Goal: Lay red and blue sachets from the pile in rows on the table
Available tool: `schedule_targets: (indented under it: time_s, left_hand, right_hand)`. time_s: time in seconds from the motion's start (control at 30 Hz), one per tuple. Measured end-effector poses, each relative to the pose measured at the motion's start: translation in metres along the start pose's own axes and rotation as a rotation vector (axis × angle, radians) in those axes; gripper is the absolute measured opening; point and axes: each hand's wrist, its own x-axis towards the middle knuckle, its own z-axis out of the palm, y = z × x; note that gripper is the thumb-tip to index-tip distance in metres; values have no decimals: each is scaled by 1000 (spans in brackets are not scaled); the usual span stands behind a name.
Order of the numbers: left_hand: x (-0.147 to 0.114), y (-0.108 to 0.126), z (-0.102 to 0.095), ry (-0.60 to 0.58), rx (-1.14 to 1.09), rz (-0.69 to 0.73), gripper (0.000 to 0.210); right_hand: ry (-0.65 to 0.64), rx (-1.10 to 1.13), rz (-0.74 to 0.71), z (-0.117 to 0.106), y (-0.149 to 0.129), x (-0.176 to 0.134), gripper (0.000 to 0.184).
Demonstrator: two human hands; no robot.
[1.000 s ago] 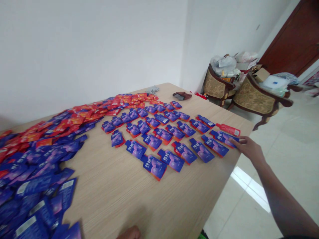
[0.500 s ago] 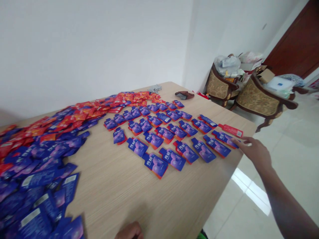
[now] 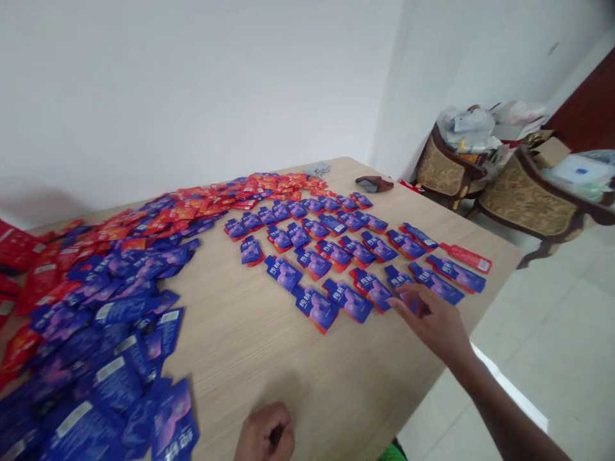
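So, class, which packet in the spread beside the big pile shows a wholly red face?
The red packet at the spread's far right end; the other packets there show blue-purple on top.

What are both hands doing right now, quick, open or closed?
Left hand: loosely closed, nothing visible in its grip.
Right hand: fingers bent over a blue packet; whether it grips it cannot be told.

The right hand (image 3: 435, 320), fingers bent, is at the blue packets (image 3: 317, 310) laid in rows toward the table's (image 3: 240, 358) right edge, the left hand (image 3: 269, 430) curls over bare tabletop, a red packet (image 3: 465, 257) lies near the right corner, and a mixed heap (image 3: 129, 310) lines the wall-side edge.
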Motion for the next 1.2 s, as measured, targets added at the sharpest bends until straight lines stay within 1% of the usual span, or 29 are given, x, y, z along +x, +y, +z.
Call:
schedule_targets:
  time_s: [0.1,0.2,0.27,0.3,0.37,0.47,0.53,0.6,0.67,0.73,0.8,0.9,1.0,1.1,1.2]
  left_hand:
    - [1,7,1,-14,-42,-55,22]
    - [2,16,-2,5,-75,-93,20]
    - [3,22,-4,23,-99,-105,20]
    - [3,25,-5,29,-108,-105,20]
    - [3,30,-6,43,-120,-95,19]
    - [3,34,-5,62,-144,-71,17]
    - [3,35,-3,72,-178,-55,17]
    - [2,35,-1,83,-212,-48,20]
    - [2,35,0,94,-227,-48,21]
    - [1,34,1,105,-230,-47,20]
    - [0,35,2,119,-236,-37,20]
    - [0,35,3,133,-241,-20,23]
    - [0,35,3,134,-253,-12,29]
    - [1,34,3,127,-270,9,31]
    - [1,33,4,125,-287,28,31]
  right_hand:
    - [-262,166,-79,29,-39,-21,36]
    - [-532,274,-137,56,-78,-39,31]
    - [-645,319,-146,69,-98,-48,30]
    - [-679,339,-147,74,-105,-51,29]
    - [-727,373,-162,83,-116,-57,28]
    - [-799,404,-236,95,-130,-62,28]
    - [-851,406,-316,108,-141,-63,29]
    - [-878,378,-435,125,-155,-62,32]
    - [-898,345,-567,148,-170,-59,37]
    - [-916,331,-656,176,-187,-55,43]
    - [-930,339,-693,206,-203,-50,48]
    - [-928,349,-713,250,-228,-47,60]
    - [-953,331,-758,282,-250,-54,69]
    - [-959,258,-835,299,-267,-67,80]
    - [-938,175,-839,302,-275,-77,91]
